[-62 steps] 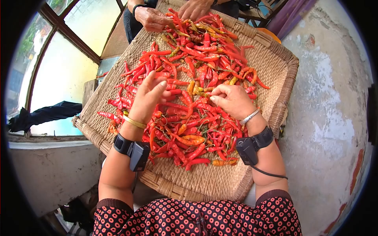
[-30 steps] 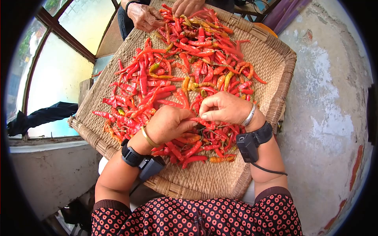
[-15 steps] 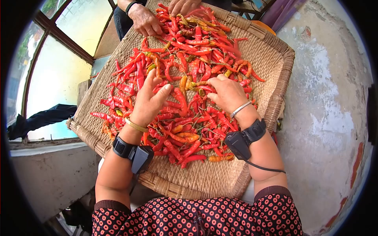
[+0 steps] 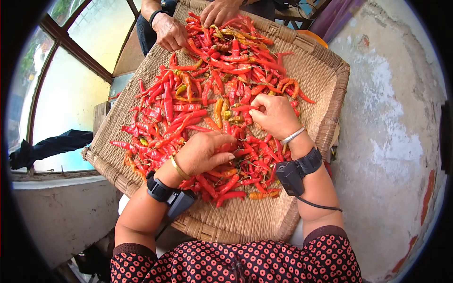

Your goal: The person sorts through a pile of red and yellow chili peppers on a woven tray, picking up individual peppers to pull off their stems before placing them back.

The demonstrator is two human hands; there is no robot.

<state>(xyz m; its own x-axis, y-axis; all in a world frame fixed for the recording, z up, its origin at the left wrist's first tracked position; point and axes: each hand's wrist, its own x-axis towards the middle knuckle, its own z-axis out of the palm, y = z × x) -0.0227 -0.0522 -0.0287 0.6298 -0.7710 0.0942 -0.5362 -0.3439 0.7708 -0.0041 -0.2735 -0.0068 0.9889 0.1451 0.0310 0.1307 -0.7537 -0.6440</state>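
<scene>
Red chili peppers, with some orange and yellow-green ones among them, lie heaped on a woven basket tray. My left hand is low over the near-middle of the heap, fingers stretched to the right and thumb apart from them. Red peppers show in the gap between thumb and fingers, and none is visibly gripped. To the right and farther up, my right hand has its thumb and forefinger pinched at the end of a red chili pepper. Its other fingers are curled and partly hidden.
Another person's two hands work in the peppers at the tray's far end. Windows and a dark cloth are on the left. A worn plaster wall stands close on the right. Both my wrists carry strapped devices.
My left hand has come down and toward me, from above the middle peppers onto nearer ones. My right hand has shifted slightly nearer, pinching a red pepper. The other person's left-side hand moved slightly.
</scene>
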